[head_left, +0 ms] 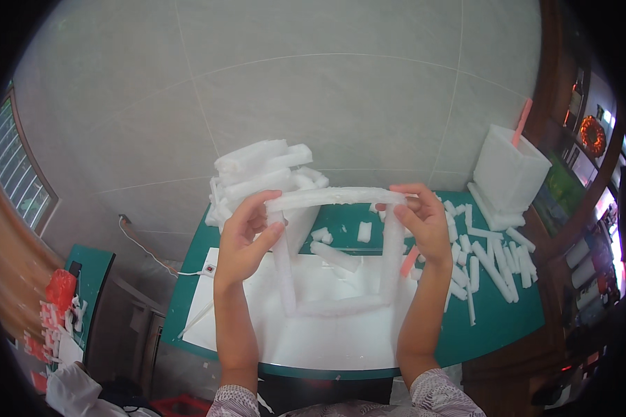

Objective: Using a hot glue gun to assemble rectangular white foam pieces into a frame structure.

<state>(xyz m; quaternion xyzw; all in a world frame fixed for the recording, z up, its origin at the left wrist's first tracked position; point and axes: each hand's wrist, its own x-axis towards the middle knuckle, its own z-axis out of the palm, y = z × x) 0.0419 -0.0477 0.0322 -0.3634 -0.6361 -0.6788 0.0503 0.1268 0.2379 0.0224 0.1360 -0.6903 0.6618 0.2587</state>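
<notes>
A rectangular frame of white foam strips [337,197] is held up above the table by both hands. My left hand [245,236] grips its upper left corner between thumb and fingers. At the upper right corner, my right hand [428,226] pinches it the same way, its fingertips partly behind the foam. The frame's lower bar reaches down in front of a glossy white board [341,342]. Behind the frame, several short foam pieces [364,231] lie on the green tabletop [490,330]. A pink strip [410,260] shows beside my right wrist.
White foam lengths [261,167] are piled at the back left. Many loose foam sticks [494,271] lie scattered on the right. A tall white foam box [506,174] holding a pink stick [522,121] stands at the back right. A small white switch unit [209,268] with a cable sits left.
</notes>
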